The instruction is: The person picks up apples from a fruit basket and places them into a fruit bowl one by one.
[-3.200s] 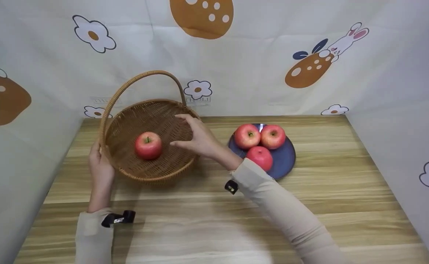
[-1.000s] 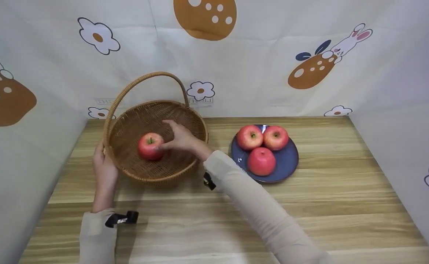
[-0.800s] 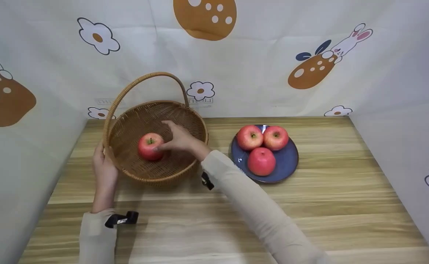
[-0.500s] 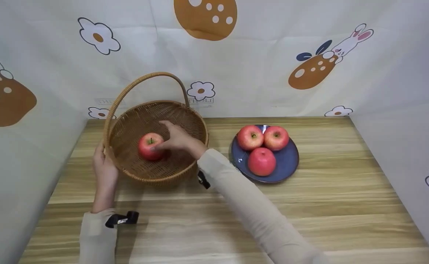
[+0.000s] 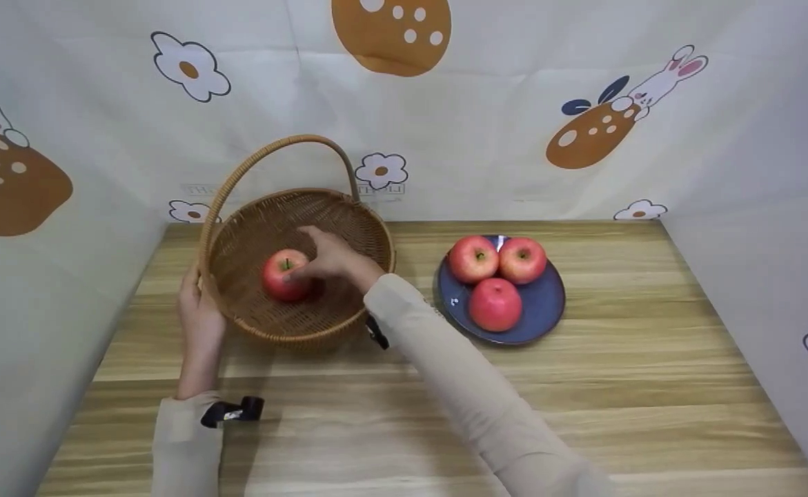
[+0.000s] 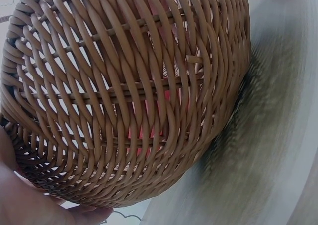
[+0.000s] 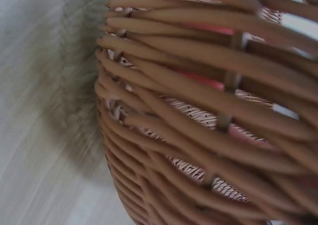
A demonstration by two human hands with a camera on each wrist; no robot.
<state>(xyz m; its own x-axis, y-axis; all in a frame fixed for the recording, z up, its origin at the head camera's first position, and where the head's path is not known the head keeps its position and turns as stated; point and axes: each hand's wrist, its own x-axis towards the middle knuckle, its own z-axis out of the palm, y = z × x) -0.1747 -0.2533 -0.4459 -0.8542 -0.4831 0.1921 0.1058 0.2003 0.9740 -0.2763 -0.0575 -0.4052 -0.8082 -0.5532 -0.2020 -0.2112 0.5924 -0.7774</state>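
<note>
A wicker basket (image 5: 307, 338) with a tall arched handle tilts towards the head camera at the table's left. My left hand (image 5: 200, 314) grips its left side, with the fingers behind the wall. A red apple (image 5: 278, 279) lies inside the basket. My right hand (image 5: 334, 259) reaches in over the right rim, thumb and index finger spread apart. Its thumb overlaps the apple's right side in the head view; whether they touch I cannot tell. The other fingers are mostly hidden. In the left wrist view, the left hand (image 6: 30, 200) holds the basket's outer weave.
To the basket's right, a dark blue plate (image 5: 542, 310) carries three red apples (image 5: 495, 305). The wood-patterned table (image 5: 348, 435) meets a pale printed backdrop (image 5: 500, 166) behind and at both sides.
My right hand has moved left and deeper into the basket, so that its thumb now overlaps the apple. My left hand keeps its grip. The plate's apples have stayed put.
</note>
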